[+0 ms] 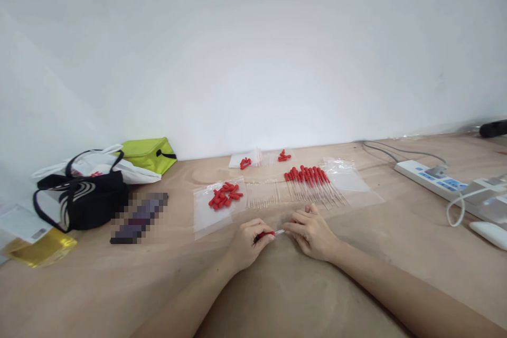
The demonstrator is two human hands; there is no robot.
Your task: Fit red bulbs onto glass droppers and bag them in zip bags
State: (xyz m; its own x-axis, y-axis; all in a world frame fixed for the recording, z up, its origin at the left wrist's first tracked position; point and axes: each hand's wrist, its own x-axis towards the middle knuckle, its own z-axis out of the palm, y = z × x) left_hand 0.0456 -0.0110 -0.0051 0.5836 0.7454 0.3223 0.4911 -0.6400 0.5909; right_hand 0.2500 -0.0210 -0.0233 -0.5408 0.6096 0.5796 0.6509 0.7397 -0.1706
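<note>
Near the middle of the table my left hand [250, 243] pinches a red rubber dropper bulb [266, 234]. Out of the bulb's right end runs a thin clear tube [279, 232], and my right hand [309, 231] grips its other end between closed fingers. Just beyond my hands lies a row of droppers with red bulbs [312, 177], their slim tubes pointing toward me. Left of that row, several loose thin tubes [264, 200] lie on a clear bag. A pile of loose red bulbs [224, 196] rests on another clear plastic bag [202, 219].
Two small groups of red pieces [245, 162] lie on bags near the wall. To the left are a black bag [97, 200], a lime-green case [146, 150] and a blurred dark flat object [140, 219]. A white power strip [423, 177] with cables lies right.
</note>
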